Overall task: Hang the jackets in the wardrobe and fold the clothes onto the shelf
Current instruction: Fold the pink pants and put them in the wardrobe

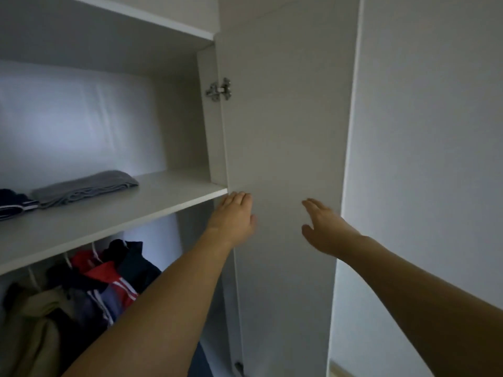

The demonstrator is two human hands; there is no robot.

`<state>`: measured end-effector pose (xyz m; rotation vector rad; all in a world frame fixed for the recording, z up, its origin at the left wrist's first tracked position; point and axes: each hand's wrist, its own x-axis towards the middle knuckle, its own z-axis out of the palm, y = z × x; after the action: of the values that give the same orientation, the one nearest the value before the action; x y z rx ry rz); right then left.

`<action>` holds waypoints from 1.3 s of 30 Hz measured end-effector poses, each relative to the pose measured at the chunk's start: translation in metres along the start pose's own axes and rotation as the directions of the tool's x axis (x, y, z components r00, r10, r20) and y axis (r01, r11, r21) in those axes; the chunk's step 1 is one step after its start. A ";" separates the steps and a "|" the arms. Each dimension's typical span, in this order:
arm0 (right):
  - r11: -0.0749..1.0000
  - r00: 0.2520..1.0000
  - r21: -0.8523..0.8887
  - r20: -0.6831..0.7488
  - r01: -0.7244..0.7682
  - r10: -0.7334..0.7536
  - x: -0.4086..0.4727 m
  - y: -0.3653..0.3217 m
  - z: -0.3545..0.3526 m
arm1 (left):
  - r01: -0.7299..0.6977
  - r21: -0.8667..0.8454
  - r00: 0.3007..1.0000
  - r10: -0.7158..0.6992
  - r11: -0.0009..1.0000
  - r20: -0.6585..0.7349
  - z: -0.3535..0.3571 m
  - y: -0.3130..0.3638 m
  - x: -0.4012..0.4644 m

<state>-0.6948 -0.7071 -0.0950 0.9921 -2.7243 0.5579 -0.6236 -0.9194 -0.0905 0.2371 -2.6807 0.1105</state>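
now both flat hands, left hand (236, 213) and right hand (325, 227), press the open door (283, 118) beside the shelf (163, 197) edge

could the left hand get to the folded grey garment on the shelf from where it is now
Probably yes: the left hand is at the shelf's front edge, and bare shelf lies between it and the grey garment.

I can read no text, label, brand, number or sign anywhere in view. The white door panel (283, 104) under my hands carries no marking. The metal hinge (219, 89) above my left hand (234, 216) shows no legible stamp. The folded clothes (84, 187) on the shelf (136, 210) to the left of my left hand show no readable tag. The white stripes on the hanging jackets (109, 278) below that hand are a pattern, not lettering.
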 end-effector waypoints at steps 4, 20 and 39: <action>0.996 0.996 -0.015 -0.025 -0.092 0.091 -0.104 0.062 -0.038 | -0.093 -0.044 0.996 0.093 0.995 -0.007 -0.016 0.101 -0.039; 0.906 0.909 -0.068 -0.015 -0.417 0.417 -0.443 0.294 -0.147 | -0.321 -0.254 0.919 0.365 0.912 0.149 -0.006 0.487 -0.172; 0.727 0.727 -0.003 0.032 -0.686 0.686 -0.833 0.571 -0.277 | -0.309 -0.388 0.841 0.440 0.868 0.314 -0.027 0.914 -0.347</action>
<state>-0.4209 0.2916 -0.2535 -0.0783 -3.0665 0.6546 -0.4729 0.0334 -0.2546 -0.4319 -3.0538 -0.2909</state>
